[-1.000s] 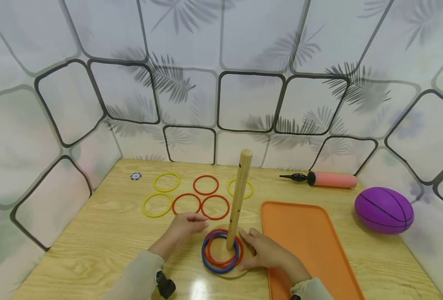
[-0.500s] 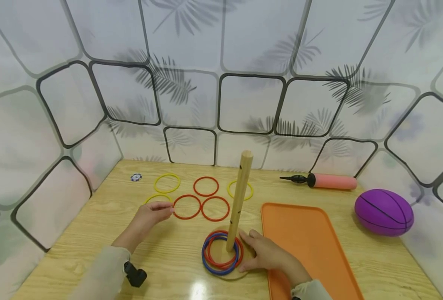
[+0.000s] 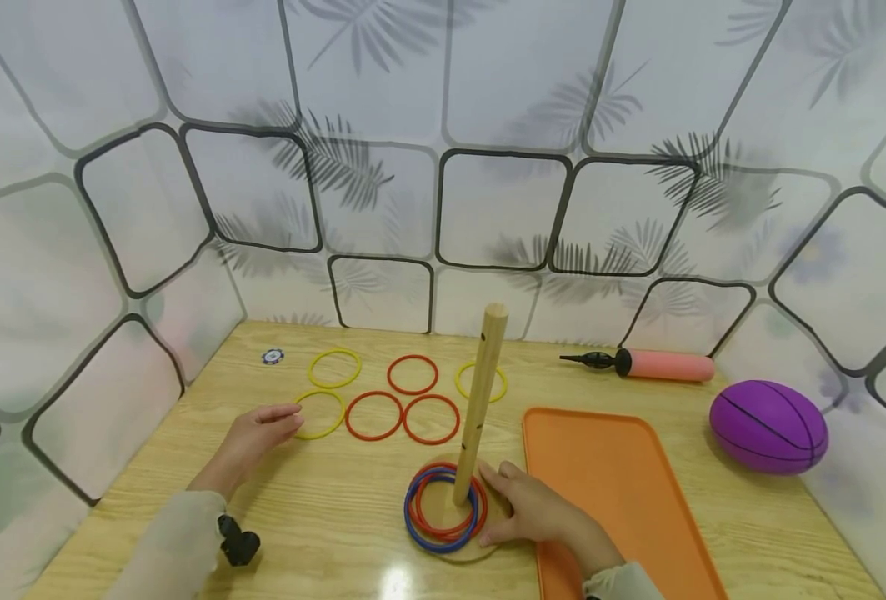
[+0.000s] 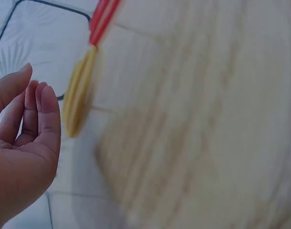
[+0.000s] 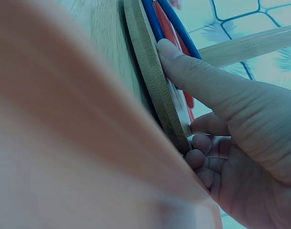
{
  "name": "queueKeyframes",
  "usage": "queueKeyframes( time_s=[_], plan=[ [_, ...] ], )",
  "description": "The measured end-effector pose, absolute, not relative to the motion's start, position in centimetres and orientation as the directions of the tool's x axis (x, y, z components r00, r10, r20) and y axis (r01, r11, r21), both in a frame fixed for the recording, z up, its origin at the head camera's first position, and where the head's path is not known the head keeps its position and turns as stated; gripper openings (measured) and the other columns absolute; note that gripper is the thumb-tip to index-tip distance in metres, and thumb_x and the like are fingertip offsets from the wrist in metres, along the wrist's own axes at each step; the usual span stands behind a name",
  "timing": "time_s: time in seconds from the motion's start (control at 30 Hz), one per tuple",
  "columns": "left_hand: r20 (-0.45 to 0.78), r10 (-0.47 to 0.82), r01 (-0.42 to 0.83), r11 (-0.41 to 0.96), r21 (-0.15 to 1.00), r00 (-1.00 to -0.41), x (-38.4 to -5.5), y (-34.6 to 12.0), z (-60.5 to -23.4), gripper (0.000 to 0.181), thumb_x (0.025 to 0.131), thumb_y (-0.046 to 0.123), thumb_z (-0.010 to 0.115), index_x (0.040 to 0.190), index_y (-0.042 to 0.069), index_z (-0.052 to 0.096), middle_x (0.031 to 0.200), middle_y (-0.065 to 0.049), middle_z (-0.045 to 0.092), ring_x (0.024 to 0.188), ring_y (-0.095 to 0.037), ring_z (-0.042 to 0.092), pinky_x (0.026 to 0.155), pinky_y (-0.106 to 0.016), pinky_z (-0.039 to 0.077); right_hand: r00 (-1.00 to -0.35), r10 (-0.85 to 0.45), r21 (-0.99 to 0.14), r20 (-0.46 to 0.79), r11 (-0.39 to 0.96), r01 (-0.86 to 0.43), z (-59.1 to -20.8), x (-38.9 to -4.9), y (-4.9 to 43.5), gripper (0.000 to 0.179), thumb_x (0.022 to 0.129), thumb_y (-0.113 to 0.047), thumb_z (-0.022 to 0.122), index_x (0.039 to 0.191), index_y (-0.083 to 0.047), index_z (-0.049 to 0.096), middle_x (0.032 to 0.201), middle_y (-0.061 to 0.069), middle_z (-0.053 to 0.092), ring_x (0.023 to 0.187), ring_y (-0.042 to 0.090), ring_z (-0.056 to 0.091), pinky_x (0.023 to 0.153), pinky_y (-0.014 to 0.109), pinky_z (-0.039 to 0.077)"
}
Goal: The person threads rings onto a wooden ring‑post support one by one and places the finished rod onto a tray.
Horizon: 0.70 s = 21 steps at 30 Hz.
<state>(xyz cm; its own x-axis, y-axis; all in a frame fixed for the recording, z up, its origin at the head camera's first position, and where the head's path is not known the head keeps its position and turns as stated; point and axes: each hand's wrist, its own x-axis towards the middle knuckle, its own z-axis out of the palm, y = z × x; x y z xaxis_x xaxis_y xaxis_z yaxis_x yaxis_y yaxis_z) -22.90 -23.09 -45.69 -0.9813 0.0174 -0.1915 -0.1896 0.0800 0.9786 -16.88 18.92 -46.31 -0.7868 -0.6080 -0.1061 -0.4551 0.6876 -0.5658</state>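
My left hand (image 3: 255, 435) hovers at the left, fingers loosely curved and holding nothing. Its fingertips overlap the edge of a yellow ring (image 3: 343, 408) in the head view; the left wrist view shows a gap between thumb and fingers. My right hand (image 3: 538, 507) grips the right edge of a round wooden base (image 5: 152, 71), thumb on top and fingers at its rim. From that base rises a tall wooden peg (image 3: 480, 404), leaning slightly right in view. Blue rings (image 3: 443, 549) and red rings (image 3: 485, 504) lie loosely around the peg's foot.
Three red rings (image 3: 374, 439) and two more yellow rings (image 3: 335, 386) lie flat behind the base. An orange tray (image 3: 608, 467) stands right beside the right hand. Farther right are a pink hand pump (image 3: 668, 365) and a purple ball (image 3: 768, 427). A poker chip (image 3: 272, 357) lies back left.
My left hand has moved left from beside the ring stack, past the red rings, to the front-left yellow ring. The right hand has kept its grip on the base.
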Motion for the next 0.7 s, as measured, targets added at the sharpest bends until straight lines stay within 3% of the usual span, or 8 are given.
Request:
queueKeyframes(
  time_s=[0.2, 0.37, 0.5, 0.7],
  plan=[
    [-0.244, 0.013, -0.24, 0.118, 0.963, -0.97, -23.5, -23.4, -47.1, 0.049, 0.09, 0.015, 0.066, 0.13, -0.01, 0.05, 0.085, 0.006, 0.067, 0.072, -0.004, 0.061, 0.065, -0.02, 0.052, -0.784, -0.612, -0.565, -0.1, 0.684, -0.462, -46.3, -16.8, 19.0, 0.1, 0.071, -0.05, 0.078, 0.143, 0.003, 0.034, 0.084, -0.003, 0.033, 0.065, 0.006, 0.029, 0.056, 0.02, 0.028],
    [-0.264, 0.052, -0.239, 0.285, 0.928, -0.963, -23.8, -23.3, -47.4, 0.051, 0.09, 0.021, 0.067, 0.131, -0.006, 0.051, 0.072, 0.0, 0.061, 0.061, -0.01, 0.053, 0.055, -0.022, 0.046, -0.784, -0.612, -0.562, -0.102, 0.685, -0.462, -46.2, -16.8, 18.9, 0.099, 0.071, -0.05, 0.077, 0.144, 0.003, 0.034, 0.084, -0.003, 0.033, 0.065, 0.005, 0.029, 0.056, 0.02, 0.028],
    [-0.268, 0.068, -0.221, 0.391, 0.893, -0.961, -24.0, -22.9, -47.4, 0.052, 0.084, 0.024, 0.073, 0.126, -0.001, 0.058, 0.076, 0.001, 0.06, 0.054, -0.009, 0.045, 0.05, -0.022, 0.041, -0.787, -0.607, -0.564, -0.108, 0.689, -0.455, -46.2, -16.8, 18.9, 0.1, 0.071, -0.051, 0.077, 0.144, 0.002, 0.033, 0.084, -0.003, 0.033, 0.064, 0.006, 0.028, 0.056, 0.02, 0.027],
    [-0.25, 0.022, -0.214, 0.448, 0.868, -0.968, -24.4, -22.5, -47.9, 0.037, 0.077, 0.02, 0.078, 0.11, 0.003, 0.07, 0.081, 0.003, 0.064, 0.049, -0.008, 0.041, 0.045, -0.022, 0.038, -0.788, -0.607, -0.559, -0.102, 0.69, -0.459, -46.1, -16.7, 18.9, 0.1, 0.071, -0.05, 0.077, 0.144, 0.003, 0.034, 0.083, -0.003, 0.033, 0.065, 0.005, 0.028, 0.056, 0.02, 0.027]
  ],
)
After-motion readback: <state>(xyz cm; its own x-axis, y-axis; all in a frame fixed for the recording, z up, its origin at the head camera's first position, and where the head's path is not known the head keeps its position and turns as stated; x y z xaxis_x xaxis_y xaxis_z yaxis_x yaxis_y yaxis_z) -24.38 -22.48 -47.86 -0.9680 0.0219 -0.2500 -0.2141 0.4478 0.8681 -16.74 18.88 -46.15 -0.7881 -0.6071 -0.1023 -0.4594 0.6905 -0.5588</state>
